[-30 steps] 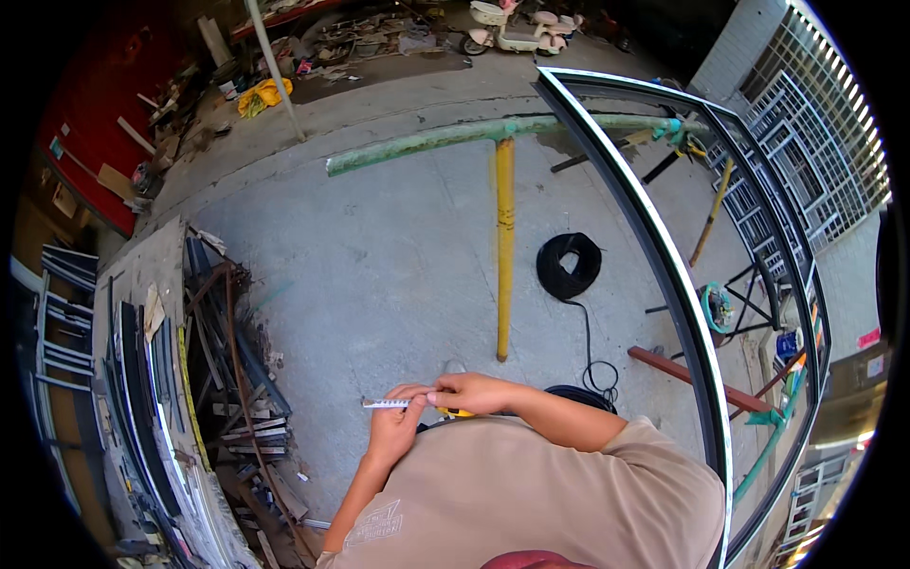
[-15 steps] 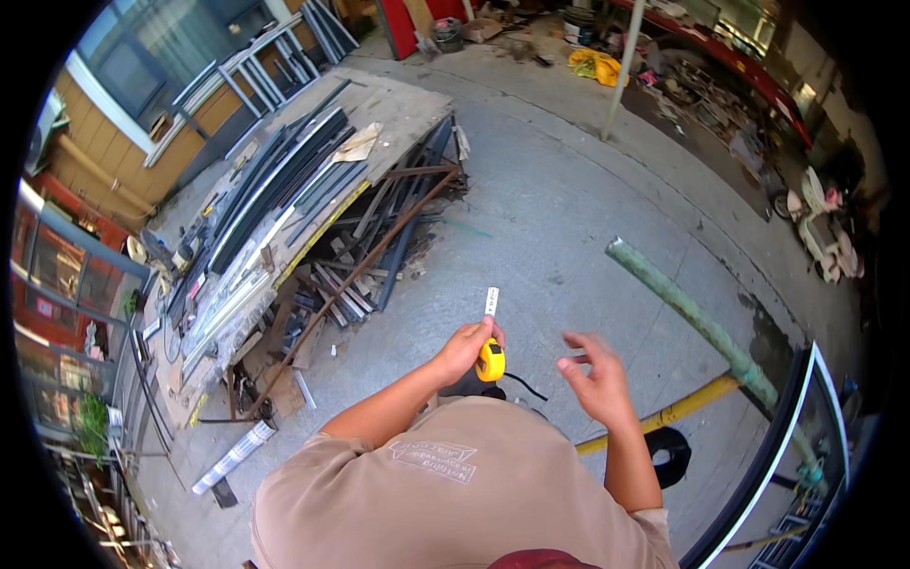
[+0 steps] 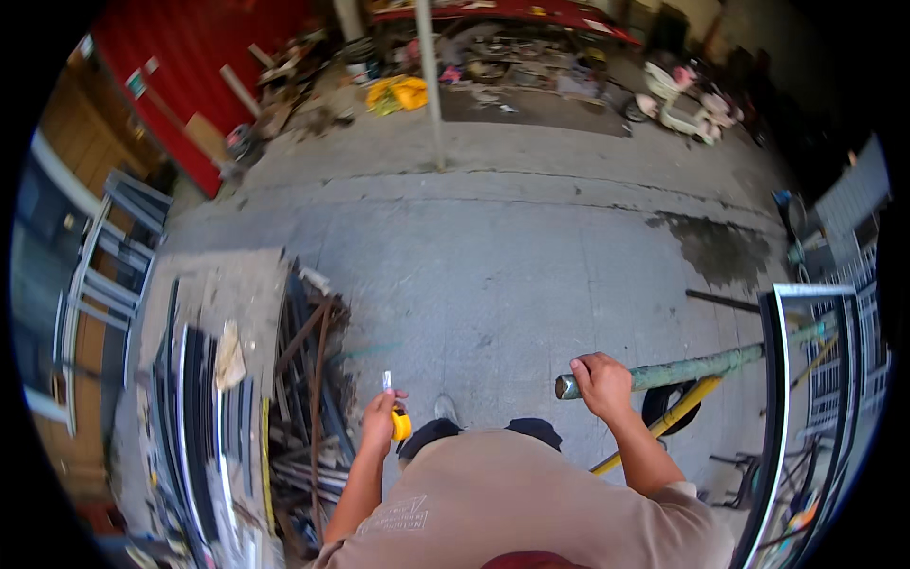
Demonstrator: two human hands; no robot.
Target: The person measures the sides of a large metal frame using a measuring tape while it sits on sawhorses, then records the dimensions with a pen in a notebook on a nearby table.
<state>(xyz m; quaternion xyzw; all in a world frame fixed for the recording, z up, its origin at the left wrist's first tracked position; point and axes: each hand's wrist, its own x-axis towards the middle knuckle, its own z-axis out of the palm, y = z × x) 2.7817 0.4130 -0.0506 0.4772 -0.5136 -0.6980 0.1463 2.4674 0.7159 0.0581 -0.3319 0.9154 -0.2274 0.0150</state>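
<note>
My left hand (image 3: 378, 417) is closed around a yellow tape measure (image 3: 402, 424), held out in front of my left side. A short stretch of its white blade (image 3: 387, 379) sticks out past my fingers. My right hand (image 3: 604, 384) grips a weathered green pipe (image 3: 701, 368) close to its near end, with the fingers over the top. The pipe runs off to the right, behind a dark-framed glass panel (image 3: 775, 379). My palm and the pipe's underside are hidden.
A low bench (image 3: 248, 270) at the left carries long metal profiles (image 3: 196, 408), with scrap lengths beneath. A yellow pole (image 3: 678, 410) slants under the green pipe, beside a black ring (image 3: 662, 406). A thin post (image 3: 428, 85) stands ahead. A scooter (image 3: 682, 109) is at the far right.
My view has swung to the right. My right hand has gone from empty with fingers apart to holding the green pipe's end. The tape measure stays in my left hand.
</note>
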